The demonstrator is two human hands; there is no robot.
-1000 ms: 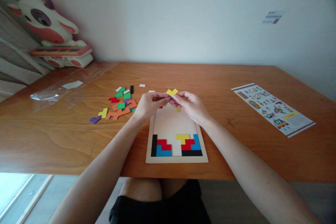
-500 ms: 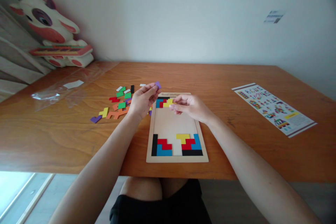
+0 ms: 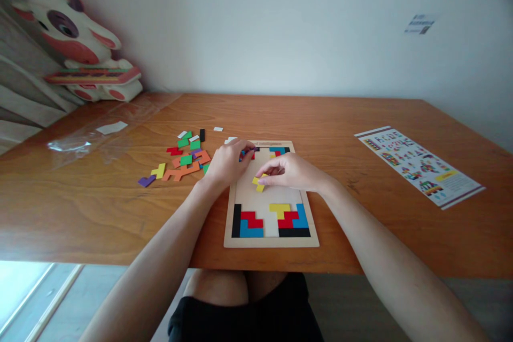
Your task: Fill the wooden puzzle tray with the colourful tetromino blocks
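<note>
A wooden puzzle board (image 3: 271, 242) lies on the table in front of me. Red, blue, yellow and black pieces fill parts of its near end, and more pieces sit at its far end, partly behind my hands. My left hand (image 3: 230, 163) is closed at the board's far left corner, with a purple puzzle piece (image 3: 255, 148) at the fingertips, mostly hidden. Over the middle of the board, my right hand (image 3: 289, 172) pinches a yellow puzzle piece (image 3: 259, 187), held tilted between thumb and fingers.
Loose coloured pieces (image 3: 186, 161) are scattered left of the board. Farther left lies a clear plastic bag (image 3: 90, 136), with a cow-shaped toy keyboard (image 3: 96, 76) behind it. A printed sheet (image 3: 419, 165) rests on the table (image 3: 340, 235) at right.
My left hand has come down with the purple piece to the board's far left corner. My right hand has drawn the yellow piece from the far end toward me.
</note>
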